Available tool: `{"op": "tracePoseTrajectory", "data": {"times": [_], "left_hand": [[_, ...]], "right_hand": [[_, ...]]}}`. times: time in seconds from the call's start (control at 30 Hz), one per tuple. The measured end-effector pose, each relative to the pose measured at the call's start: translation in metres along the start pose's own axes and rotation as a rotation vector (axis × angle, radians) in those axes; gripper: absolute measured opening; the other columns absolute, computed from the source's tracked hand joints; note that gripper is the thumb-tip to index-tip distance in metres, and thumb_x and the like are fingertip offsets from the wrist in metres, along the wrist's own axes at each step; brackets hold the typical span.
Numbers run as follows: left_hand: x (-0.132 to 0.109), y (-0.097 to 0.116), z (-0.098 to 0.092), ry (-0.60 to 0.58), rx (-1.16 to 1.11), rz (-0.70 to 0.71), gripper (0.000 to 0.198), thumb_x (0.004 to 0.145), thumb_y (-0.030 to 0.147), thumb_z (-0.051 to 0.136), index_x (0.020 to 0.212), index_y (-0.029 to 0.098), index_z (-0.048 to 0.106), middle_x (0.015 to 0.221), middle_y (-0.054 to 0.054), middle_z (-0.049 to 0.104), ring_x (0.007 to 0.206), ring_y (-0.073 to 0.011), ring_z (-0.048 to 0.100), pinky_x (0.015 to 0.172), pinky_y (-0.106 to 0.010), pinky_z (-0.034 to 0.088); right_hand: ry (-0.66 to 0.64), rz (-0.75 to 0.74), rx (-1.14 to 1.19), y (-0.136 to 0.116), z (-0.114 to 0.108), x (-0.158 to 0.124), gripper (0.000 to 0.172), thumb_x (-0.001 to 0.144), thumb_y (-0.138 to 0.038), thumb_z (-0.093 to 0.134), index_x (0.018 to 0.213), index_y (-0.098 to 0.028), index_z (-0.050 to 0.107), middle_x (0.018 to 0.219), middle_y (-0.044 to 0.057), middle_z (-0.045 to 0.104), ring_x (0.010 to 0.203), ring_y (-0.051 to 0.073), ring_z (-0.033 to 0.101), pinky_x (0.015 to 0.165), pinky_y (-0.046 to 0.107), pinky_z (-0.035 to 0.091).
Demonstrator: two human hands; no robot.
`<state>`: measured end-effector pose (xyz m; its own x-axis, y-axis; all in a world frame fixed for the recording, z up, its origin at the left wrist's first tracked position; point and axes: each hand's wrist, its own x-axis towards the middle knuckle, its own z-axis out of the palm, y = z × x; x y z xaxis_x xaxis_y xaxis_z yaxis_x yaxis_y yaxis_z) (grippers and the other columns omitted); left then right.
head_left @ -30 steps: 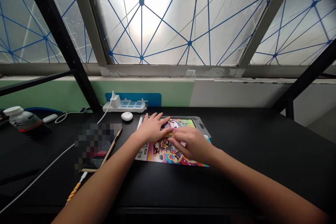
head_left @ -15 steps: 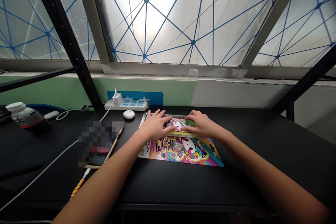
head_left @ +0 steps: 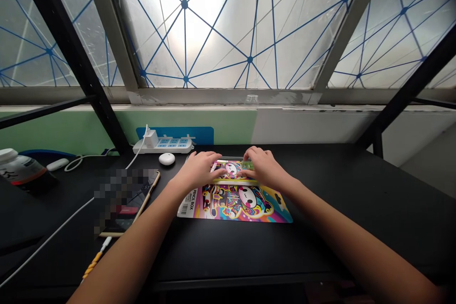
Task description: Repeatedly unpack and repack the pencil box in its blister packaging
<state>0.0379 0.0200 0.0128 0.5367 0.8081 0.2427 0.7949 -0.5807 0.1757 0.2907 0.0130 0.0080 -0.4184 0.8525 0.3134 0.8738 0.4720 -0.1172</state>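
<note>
A brightly printed pencil box (head_left: 233,171) with a cartoon face lies on the desk, along the far part of a colourful cardboard backing (head_left: 231,202) marked "PENCIL BOX". My left hand (head_left: 200,169) is around the box's left end, thumb on the near side and fingers along the far side. At the right end, my right hand (head_left: 262,166) grips it the same way, fingers bent over the far edge. Something green shows beside the right fingers. The box's ends are partly covered by my hands.
Left of my arm lies a tablet-like device (head_left: 142,202), partly blurred, with an orange-wrapped cable (head_left: 93,266). A white earbud case (head_left: 166,158), a power strip (head_left: 166,145) and a white-capped bottle (head_left: 21,171) stand farther back. Black metal posts (head_left: 107,123) flank the desk.
My left hand's fingers have drawn closer together around the box's left end. The right hand keeps its hold. The whole view has shifted, so things appear farther left.
</note>
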Motion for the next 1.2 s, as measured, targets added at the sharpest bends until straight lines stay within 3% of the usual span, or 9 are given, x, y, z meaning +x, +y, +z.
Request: {"op": "tracePoseTrajectory", "data": {"times": [0.1,0.33,0.43,0.57,0.7,0.77,0.93,1.07,1.2], "left_hand": [[0.001,-0.004,-0.004,0.03,-0.012,0.03,0.056,0.093,0.064,0.049,0.131,0.025,0.061,0.134,-0.005,0.065,0.12,-0.0264,0.06,0.101,-0.038,0.045],[0.004,-0.009,0.006,0.096,-0.03,0.075,0.05,0.09,0.059,0.059,0.123,0.022,0.066,0.125,-0.007,0.069,0.114,-0.0278,0.062,0.096,-0.039,0.047],[0.005,-0.012,0.005,0.124,-0.018,0.087,0.054,0.089,0.06,0.061,0.127,0.022,0.064,0.125,-0.008,0.07,0.114,-0.029,0.062,0.098,-0.041,0.046],[0.003,-0.027,-0.008,0.144,-0.027,0.053,0.063,0.084,0.061,0.067,0.133,0.021,0.061,0.127,-0.01,0.069,0.115,-0.031,0.063,0.099,-0.042,0.045],[-0.007,-0.038,-0.03,0.067,-0.133,-0.016,0.054,0.079,0.053,0.074,0.125,0.025,0.067,0.119,-0.006,0.072,0.105,-0.0278,0.067,0.088,-0.036,0.051],[-0.019,-0.033,-0.04,0.107,-0.155,0.013,0.046,0.079,0.047,0.077,0.119,0.025,0.068,0.117,-0.004,0.071,0.105,-0.0261,0.066,0.087,-0.034,0.051],[-0.075,0.007,-0.047,0.462,0.013,0.19,0.035,0.089,0.035,0.071,0.12,0.021,0.063,0.112,-0.008,0.067,0.104,-0.0262,0.06,0.091,-0.041,0.049],[-0.122,0.033,-0.02,0.572,0.07,0.2,0.031,0.093,0.017,0.063,0.123,0.023,0.059,0.112,-0.009,0.066,0.105,-0.0261,0.058,0.094,-0.042,0.047],[-0.142,0.038,0.011,0.562,0.003,0.126,0.028,0.092,0.014,0.062,0.118,0.025,0.06,0.112,-0.008,0.066,0.105,-0.026,0.06,0.09,-0.039,0.05]], "right_hand": [[0.008,0.002,0.021,-0.001,0.004,-0.002,0.03,0.093,-0.047,0.06,0.104,-0.02,0.056,0.107,0.009,0.064,0.101,0.027,0.058,0.088,0.042,0.038],[0.114,0.05,0.03,0.006,0.018,0.001,0.011,0.094,-0.03,0.057,0.091,-0.02,0.055,0.103,0.011,0.062,0.094,0.027,0.057,0.082,0.043,0.043],[0.162,-0.013,0.044,0.006,0.014,0.001,0.007,0.095,-0.025,0.057,0.094,-0.02,0.053,0.112,0.013,0.061,0.108,0.028,0.057,0.095,0.048,0.042],[0.196,-0.161,0.078,0.003,-0.001,-0.002,0.005,0.094,-0.021,0.056,0.095,-0.021,0.051,0.125,0.017,0.061,0.134,0.027,0.047,0.105,0.048,0.042],[0.259,-0.305,0.075,-0.005,-0.021,-0.009,0.007,0.094,-0.02,0.058,0.095,-0.021,0.051,0.138,0.022,0.057,0.132,0.029,0.053,0.104,0.054,0.046],[0.3,-0.342,0.025,-0.011,-0.034,-0.018,0.007,0.094,-0.019,0.057,0.095,-0.021,0.05,0.142,0.024,0.055,0.128,0.028,0.056,0.108,0.055,0.044],[0.433,-0.422,-0.001,-0.028,-0.055,-0.066,0.011,0.095,-0.016,0.059,0.099,-0.022,0.051,0.137,0.016,0.061,0.128,0.025,0.056,0.11,0.051,0.044],[0.489,-0.386,0.082,-0.043,-0.035,-0.111,0.028,0.091,-0.012,0.062,0.116,-0.021,0.05,0.114,0.01,0.07,0.107,0.023,0.066,0.097,0.046,0.052],[0.434,-0.306,0.104,-0.055,-0.006,-0.138,0.035,0.093,-0.011,0.058,0.127,-0.019,0.052,0.105,0.008,0.07,0.099,0.023,0.064,0.097,0.045,0.051]]}}
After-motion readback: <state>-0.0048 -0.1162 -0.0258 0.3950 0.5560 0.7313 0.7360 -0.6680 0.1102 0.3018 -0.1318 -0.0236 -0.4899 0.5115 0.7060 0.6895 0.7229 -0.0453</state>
